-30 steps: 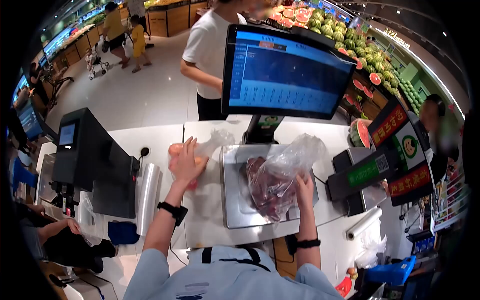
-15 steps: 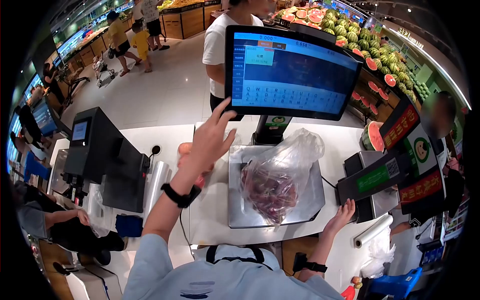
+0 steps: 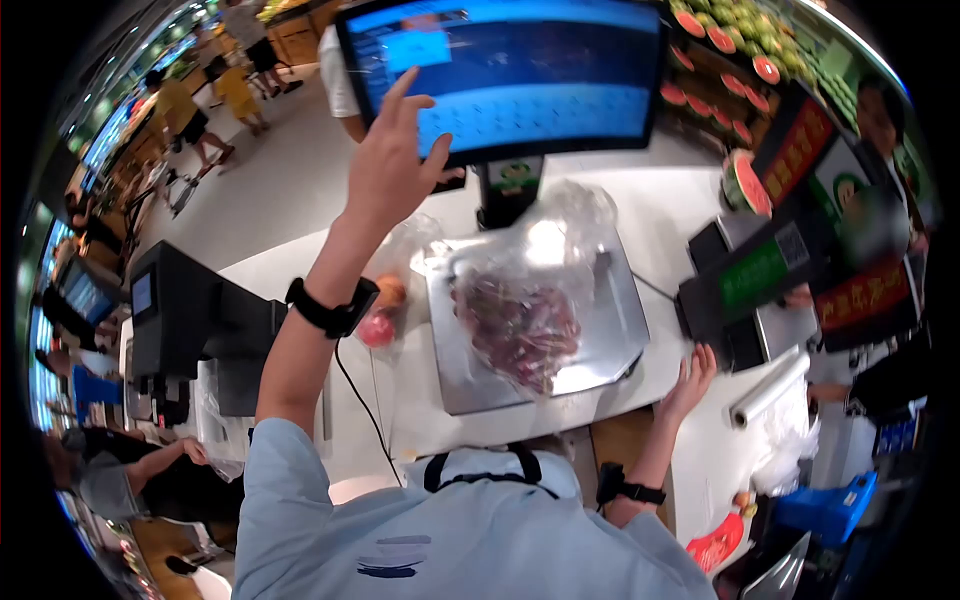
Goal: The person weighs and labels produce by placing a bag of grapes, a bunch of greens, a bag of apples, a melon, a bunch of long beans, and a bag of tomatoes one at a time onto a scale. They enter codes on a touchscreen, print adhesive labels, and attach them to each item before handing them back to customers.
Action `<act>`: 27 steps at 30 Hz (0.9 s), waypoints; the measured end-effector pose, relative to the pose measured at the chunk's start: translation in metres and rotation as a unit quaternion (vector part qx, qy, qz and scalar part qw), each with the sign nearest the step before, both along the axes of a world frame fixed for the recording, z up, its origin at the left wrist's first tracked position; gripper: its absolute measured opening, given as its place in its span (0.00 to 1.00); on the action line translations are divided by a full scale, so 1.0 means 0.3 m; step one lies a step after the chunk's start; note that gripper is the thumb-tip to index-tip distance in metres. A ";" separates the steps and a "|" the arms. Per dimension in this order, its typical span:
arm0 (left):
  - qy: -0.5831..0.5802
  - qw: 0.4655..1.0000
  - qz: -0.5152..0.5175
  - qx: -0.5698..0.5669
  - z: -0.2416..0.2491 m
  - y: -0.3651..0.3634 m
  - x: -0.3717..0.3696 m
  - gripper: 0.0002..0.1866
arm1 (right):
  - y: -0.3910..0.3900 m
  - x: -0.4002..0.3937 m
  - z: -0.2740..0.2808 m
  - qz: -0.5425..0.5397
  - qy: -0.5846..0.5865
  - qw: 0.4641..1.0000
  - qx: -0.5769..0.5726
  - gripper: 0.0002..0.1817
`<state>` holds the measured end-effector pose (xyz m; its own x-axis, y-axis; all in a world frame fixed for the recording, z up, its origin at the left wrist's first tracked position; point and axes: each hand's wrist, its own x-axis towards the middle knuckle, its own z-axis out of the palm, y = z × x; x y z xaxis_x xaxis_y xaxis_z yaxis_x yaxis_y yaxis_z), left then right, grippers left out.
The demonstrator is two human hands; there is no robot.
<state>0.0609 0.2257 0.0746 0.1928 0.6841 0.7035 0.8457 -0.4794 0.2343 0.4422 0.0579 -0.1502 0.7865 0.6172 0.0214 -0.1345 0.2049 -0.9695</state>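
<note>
My left hand (image 3: 392, 165) is raised, with its index finger touching the upper left of the blue touchscreen (image 3: 540, 70). It holds nothing. A clear plastic bag of dark red fruit (image 3: 520, 310) lies on the steel scale pan (image 3: 600, 330) below the screen. Left of the scale, partly behind my left forearm, a second bag of pinkish-orange fruit (image 3: 385, 310) rests on the white counter. My right hand (image 3: 690, 380) lies with fingers spread on the counter's edge, right of the scale and empty.
A black printer unit (image 3: 185, 320) stands at the left. A second scale with green and red signs (image 3: 790, 260) is at the right, with a roll of plastic bags (image 3: 765, 390) before it. A person in a white shirt (image 3: 340, 75) stands behind the screen. Watermelons (image 3: 745, 180) are stacked behind.
My left hand has risen from near the screen's lower edge to touch its upper left. My head has tilted, so the view has shifted. My right hand stays on the counter's edge.
</note>
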 end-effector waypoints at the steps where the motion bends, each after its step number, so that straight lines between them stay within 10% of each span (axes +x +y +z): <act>1: -0.050 0.996 -0.013 -0.071 -0.024 -0.038 0.033 0.23 | -0.010 0.012 -0.016 0.002 -0.007 1.000 0.001 0.18; 6: 0.010 0.897 -0.051 -0.438 -0.264 -0.074 0.219 0.60 | -0.040 0.100 -0.173 0.042 -0.124 0.989 -0.073 0.14; 9: 0.019 0.869 -0.095 -0.485 -0.365 -0.011 0.361 0.64 | -0.074 0.108 -0.231 0.123 -0.173 0.969 -0.130 0.15; 14: -0.072 0.765 -0.329 -0.549 -0.474 0.036 0.409 0.16 | -0.096 0.083 -0.246 0.272 -0.220 0.921 -0.173 0.22; 21: -0.270 0.778 -0.185 -0.536 -0.486 -0.077 0.359 0.13 | -0.067 0.040 -0.256 0.283 -0.226 0.919 -0.156 0.19; 25: -0.499 0.668 -0.058 -0.549 -0.468 -0.100 0.340 0.12 | -0.057 0.034 -0.282 0.247 -0.256 0.923 -0.150 0.17; 27: -0.610 0.447 -0.371 -0.539 -0.545 -0.078 0.263 0.15 | -0.060 0.030 -0.276 0.234 -0.268 0.924 -0.138 0.16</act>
<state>0.1398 0.2022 -0.0887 0.5701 0.8188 -0.0672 -0.5251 0.4261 0.7366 0.4514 0.0398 -0.2330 0.3548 0.9270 0.1217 0.3686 -0.0190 -0.9294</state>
